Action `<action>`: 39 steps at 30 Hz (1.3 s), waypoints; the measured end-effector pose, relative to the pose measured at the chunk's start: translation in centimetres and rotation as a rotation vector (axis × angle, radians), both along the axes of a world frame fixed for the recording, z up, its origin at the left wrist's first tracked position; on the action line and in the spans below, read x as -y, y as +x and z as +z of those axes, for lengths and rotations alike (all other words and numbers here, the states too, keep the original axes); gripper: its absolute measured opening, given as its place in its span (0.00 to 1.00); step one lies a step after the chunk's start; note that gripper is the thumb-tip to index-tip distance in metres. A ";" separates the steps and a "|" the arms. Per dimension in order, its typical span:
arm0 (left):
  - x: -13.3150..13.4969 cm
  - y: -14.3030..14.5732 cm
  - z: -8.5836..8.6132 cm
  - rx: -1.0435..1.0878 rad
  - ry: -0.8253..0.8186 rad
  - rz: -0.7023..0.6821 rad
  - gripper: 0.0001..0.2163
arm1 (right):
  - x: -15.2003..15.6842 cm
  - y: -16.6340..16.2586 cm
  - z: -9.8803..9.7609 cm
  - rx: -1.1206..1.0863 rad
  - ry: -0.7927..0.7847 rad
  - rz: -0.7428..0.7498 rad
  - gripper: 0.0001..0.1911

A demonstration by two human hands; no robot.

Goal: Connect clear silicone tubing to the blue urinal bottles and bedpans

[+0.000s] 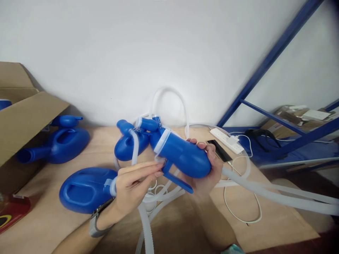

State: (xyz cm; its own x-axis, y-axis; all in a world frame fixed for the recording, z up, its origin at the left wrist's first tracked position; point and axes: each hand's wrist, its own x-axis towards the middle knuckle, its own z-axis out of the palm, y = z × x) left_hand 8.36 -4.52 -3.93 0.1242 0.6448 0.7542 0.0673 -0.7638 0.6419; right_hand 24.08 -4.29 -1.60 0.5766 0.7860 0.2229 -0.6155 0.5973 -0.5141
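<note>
- Over the pale wooden desk (280, 222), centrally, the right hand (215, 167) cups a rounded blue plastic bottle (188, 155); the left hand's (134, 181) narrow grip pinches a translucent plastic tab (159, 158) by the bottle's pale ring-shaped collar (162, 140).
- Looped translucent plastic tubes (147, 227) on the near side could snag the flat blue handle (180, 181); a slack pinch could lose the tab.
- Bottle smooth, softly shiny; near tube ribbed.

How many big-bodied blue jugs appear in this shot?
4: held jug in the right hand; rear jug near the wall; near jug beside the left hand; far-left jug by the cardboard box. More may be hidden inside that box.
</note>
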 end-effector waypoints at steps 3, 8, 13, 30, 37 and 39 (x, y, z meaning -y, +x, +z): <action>0.0 0.3 0.4 0.080 -0.117 -0.030 0.18 | 0.0 -0.2 0.2 -0.023 0.026 -0.056 0.07; 0.0 0.9 0.3 0.180 -0.199 -0.083 0.10 | -0.4 -0.2 -0.1 0.099 0.141 -0.195 0.06; 0.6 1.5 -0.2 0.181 -0.220 -0.081 0.12 | 0.5 0.3 -1.0 0.442 0.341 -0.502 0.09; -0.9 -0.6 1.0 0.189 -0.316 -0.052 0.06 | -0.3 0.9 -1.4 0.595 0.165 0.012 0.14; -1.2 -4.2 2.5 0.125 -0.400 -0.140 0.35 | -0.2 2.3 -1.3 0.788 0.188 0.207 0.22; -1.0 -5.5 3.2 -0.034 -0.363 -0.159 0.37 | 0.3 2.6 -0.6 0.906 0.205 0.302 0.21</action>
State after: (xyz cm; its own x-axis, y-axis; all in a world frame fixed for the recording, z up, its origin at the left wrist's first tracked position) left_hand 2.82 -3.55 -0.71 0.2650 0.8393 0.4747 -0.0076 -0.4904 0.8714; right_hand 26.65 -4.60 -2.23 -0.0998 0.7692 0.6311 -0.1807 0.6097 -0.7718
